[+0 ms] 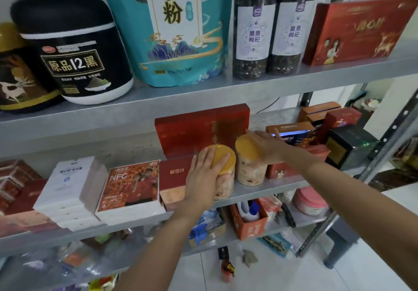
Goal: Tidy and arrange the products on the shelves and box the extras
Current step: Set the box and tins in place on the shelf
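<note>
Hands spread: left hand (201,177) covers left yellow-lidded jar (222,158), right hand (265,146) right jar (250,171), near NFC box (130,184).

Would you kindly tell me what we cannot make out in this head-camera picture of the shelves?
Head view only:
- left jar: most of its label, behind the left hand that rests on its lid.
- right jar: part of its lid, under the right hand.
- teal bag: top cut off by the upper edge.
- brown jar: cut off by the left edge.
- lower shelf: its goods too blurred to name.
</note>
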The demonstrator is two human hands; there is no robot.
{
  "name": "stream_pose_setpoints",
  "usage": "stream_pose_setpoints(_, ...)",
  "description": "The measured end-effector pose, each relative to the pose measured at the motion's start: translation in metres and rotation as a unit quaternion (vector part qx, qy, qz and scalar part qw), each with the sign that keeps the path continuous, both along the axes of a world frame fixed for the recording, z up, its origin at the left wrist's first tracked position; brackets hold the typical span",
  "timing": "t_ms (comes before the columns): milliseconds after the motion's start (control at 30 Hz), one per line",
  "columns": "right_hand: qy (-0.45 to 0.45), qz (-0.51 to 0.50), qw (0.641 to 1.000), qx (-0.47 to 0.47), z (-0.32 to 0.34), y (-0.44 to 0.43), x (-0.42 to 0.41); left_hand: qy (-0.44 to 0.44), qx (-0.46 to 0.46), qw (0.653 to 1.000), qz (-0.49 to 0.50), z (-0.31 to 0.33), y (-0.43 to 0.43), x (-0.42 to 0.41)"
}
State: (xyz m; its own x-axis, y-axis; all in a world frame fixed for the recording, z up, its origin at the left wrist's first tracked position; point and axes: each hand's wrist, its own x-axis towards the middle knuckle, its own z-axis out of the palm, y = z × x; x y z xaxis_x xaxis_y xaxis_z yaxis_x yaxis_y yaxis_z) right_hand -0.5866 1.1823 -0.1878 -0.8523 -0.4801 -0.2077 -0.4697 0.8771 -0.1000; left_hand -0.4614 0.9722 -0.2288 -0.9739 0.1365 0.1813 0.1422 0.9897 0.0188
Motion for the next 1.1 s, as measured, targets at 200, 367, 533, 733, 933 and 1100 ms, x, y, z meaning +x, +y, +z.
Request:
stream_pose_setpoints(200, 0.011, 0.008, 0.986, -0.168, 0.001, -0.003, 0.005, -0.008, 0.003, 0.999, 0.053, 0.005, 0.007, -0.001)
stream_pose_setpoints(367, -0.025, 0.064, 0.942, -0.329, 0.047, 0.025, 0.020, -0.014, 0.227, 0.972, 0.060, 0.026, 0.018, 0.007)
stream_pose_setpoints(533, -0.225, 0.062, 0.875, -0.423, 0.094, 0.069, 0.044, -0.043, 0.632, 0.774, 0.003, 0.066, 0.069, 0.020)
stream_pose_setpoints(733, -0.292, -0.120, 0.846, -0.429, 0.060, 0.053, 0.054, -0.325, 0.912, 0.243, 0.066, 0.057, 0.137, 0.034)
stream_pose_setpoints(933, -0.450, -0.227, 0.771, -0.390, 0.027, 0.045, 0.051, -0.402, 0.877, 0.127, 0.229, 0.050, 0.136, 0.035)
stream_pose_setpoints(1100, -0.453, -0.216, 0.783, -0.366, 0.021, 0.051, 0.054, -0.387, 0.881, 0.137, 0.235, 0.049, 0.124, 0.039)
